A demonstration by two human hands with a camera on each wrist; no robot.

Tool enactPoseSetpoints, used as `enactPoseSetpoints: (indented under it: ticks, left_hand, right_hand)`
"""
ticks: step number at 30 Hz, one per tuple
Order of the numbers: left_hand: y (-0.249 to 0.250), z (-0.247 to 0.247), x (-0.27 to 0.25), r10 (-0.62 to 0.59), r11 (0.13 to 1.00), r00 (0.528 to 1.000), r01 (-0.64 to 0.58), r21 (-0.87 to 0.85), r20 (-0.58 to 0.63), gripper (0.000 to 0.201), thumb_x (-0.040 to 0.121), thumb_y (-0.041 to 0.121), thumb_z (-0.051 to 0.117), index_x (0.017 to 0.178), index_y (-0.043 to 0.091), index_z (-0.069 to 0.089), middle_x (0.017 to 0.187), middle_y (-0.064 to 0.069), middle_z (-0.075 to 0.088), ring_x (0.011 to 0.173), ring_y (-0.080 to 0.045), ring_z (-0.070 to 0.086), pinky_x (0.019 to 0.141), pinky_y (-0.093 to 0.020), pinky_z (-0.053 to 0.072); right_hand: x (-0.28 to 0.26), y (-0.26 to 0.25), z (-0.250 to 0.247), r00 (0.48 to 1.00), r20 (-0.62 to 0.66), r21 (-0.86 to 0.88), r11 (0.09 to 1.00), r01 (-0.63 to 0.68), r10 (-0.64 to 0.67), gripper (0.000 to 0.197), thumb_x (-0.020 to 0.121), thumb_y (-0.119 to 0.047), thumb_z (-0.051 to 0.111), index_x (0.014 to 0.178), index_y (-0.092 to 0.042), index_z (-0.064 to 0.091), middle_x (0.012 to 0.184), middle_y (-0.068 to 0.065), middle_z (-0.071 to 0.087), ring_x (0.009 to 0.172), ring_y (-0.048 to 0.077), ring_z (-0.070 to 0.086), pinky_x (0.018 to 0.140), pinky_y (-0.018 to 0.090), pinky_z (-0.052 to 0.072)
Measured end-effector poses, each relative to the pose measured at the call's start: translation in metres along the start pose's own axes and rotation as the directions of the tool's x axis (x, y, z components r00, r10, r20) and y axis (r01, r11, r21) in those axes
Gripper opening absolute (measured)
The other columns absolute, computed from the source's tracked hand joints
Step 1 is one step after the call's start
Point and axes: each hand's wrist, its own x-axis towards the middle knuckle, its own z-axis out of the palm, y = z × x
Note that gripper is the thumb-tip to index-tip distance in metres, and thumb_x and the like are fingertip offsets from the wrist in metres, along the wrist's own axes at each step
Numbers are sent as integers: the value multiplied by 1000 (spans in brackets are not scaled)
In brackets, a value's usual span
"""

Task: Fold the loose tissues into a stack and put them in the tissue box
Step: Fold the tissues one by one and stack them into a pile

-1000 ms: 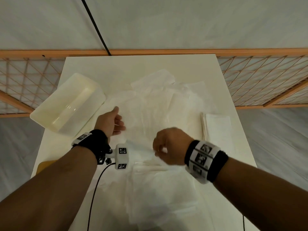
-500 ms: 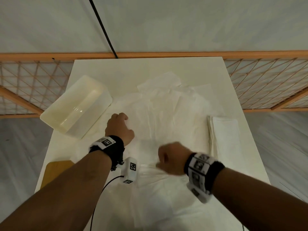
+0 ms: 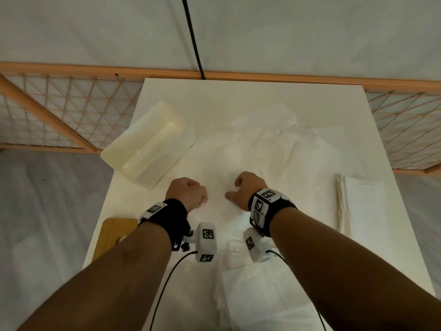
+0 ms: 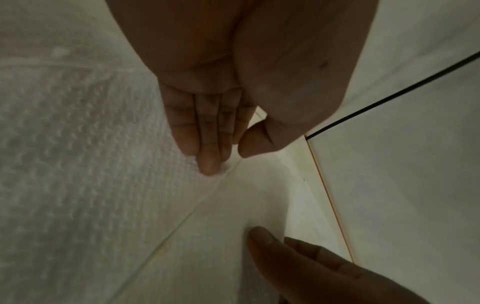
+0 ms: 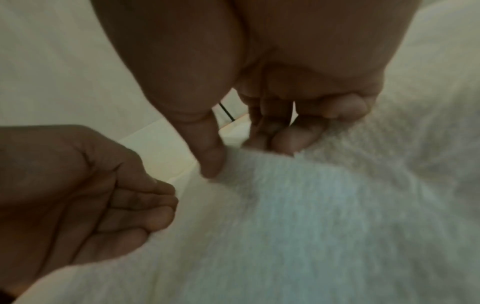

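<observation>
Both hands are down on the spread of loose tissues (image 3: 267, 161) mid-table, close together, a narrow gap between them. Left hand (image 3: 187, 192): fingers run nearly straight, fingertips (image 4: 209, 165) pressing the embossed sheet right at its edge, thumb tucked beside them. It looks like a pin, not a grab, probably to keep the sheet from sliding while the other side gets worked. From the head view it reads as a fist, but the left wrist view shows nothing enclosed. Right hand (image 3: 245, 191): thumb (image 5: 211, 162) and curled fingers are closing on a raised tissue edge, so I read it as pinching that edge to lift or fold it over; that frame is blurred, so pinch depth is unclear. Tissue box (image 3: 149, 145) sits open, beyond and outboard of the left hand, angled with its mouth up; nothing visible inside, but it's ready to receive. Folded stack (image 3: 358, 204) is parked outboard of the right hand near the table (image 3: 238, 96) edge, well apart from the box, presumably kept clear of the folding zone. More tissue lies nearer the body, below the wrists. My read: mid-fold on one sheet, most of the pile not yet folded, boxing not started. Risk: thin sheets cling, so the pinch may pick up two layers.
</observation>
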Motion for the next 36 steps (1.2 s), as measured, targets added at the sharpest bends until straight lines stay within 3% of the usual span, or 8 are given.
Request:
enactPoseSetpoints:
  ticks: [4, 11, 15, 17, 20, 23, 30, 36]
  left_hand:
    - [-4, 4, 2, 54, 998, 998, -54, 28, 11, 30, 62, 11, 75, 91, 15, 68, 82, -12, 77, 78, -32, 76, 78, -47, 64]
    - [0, 16, 0, 124, 991, 992, -123, -58, 8, 22, 84, -7, 70, 96, 10, 65, 98, -13, 74, 65, -14, 71, 67, -30, 59]
    - [4, 17, -5, 137, 980, 979, -156, -125, -153, 12, 87, 0, 63, 90, 11, 65, 86, -9, 74, 62, -19, 73, 62, -34, 55]
    - [9, 14, -8, 146, 963, 969, -185, -196, -199, 8, 88, 4, 62, 84, 11, 64, 80, -9, 72, 59, -20, 70, 59, -33, 51]
    - [20, 16, -10, 158, 941, 976, -194, -278, -147, 8, 91, 10, 63, 84, 9, 64, 76, -10, 70, 58, -23, 66, 56, -31, 48]
    - [29, 32, -14, 129, 946, 990, -105, -306, 61, 12, 95, 16, 62, 92, 6, 67, 83, -15, 72, 64, -29, 68, 58, -31, 48]
    - [27, 68, -28, 62, 941, 899, 92, -324, 434, 37, 103, 37, 49, 122, 11, 69, 116, -11, 75, 94, -33, 73, 77, -39, 50]
    - [30, 71, -25, 5, 896, 895, 195, -400, 446, 62, 97, 67, 44, 124, 14, 62, 113, -11, 73, 101, -34, 71, 85, -45, 53]
  right_hand:
    - [0, 7, -6, 1000, 5, 150, 989, 16, -17, 24, 82, -34, 83, 80, -19, 63, 84, -2, 66, 81, 18, 63, 70, 30, 52]
    - [-7, 20, -19, 989, 121, 240, 964, -117, 90, 79, 66, -35, 96, 126, -21, 47, 114, 0, 60, 106, 23, 62, 89, 36, 50]
    - [-10, 25, -21, 997, 79, 285, 958, -22, 0, 33, 72, -25, 92, 80, -15, 61, 79, -1, 61, 69, 16, 59, 68, 29, 49]
    - [-10, 28, -35, 1000, 8, 396, 918, 7, -11, 21, 77, -19, 87, 75, -12, 67, 75, 0, 66, 66, 17, 62, 63, 26, 50]
    - [-14, 39, -65, 997, -81, 462, 886, 33, 5, 12, 80, -14, 82, 84, -20, 72, 83, -2, 73, 74, 16, 69, 64, 26, 53]
    - [-16, 59, -87, 992, -129, 409, 911, 48, 6, 21, 82, -11, 79, 101, -18, 72, 88, -4, 72, 75, 12, 68, 61, 24, 51]
    - [-19, 63, -89, 979, -202, 232, 969, 80, -33, 46, 83, -14, 74, 126, -18, 62, 83, -7, 65, 73, 9, 62, 58, 22, 44]
    - [-29, 41, -64, 986, 42, 362, 922, 137, -163, 88, 82, -42, 82, 154, -23, 36, 102, -2, 70, 87, 15, 71, 78, 36, 60]
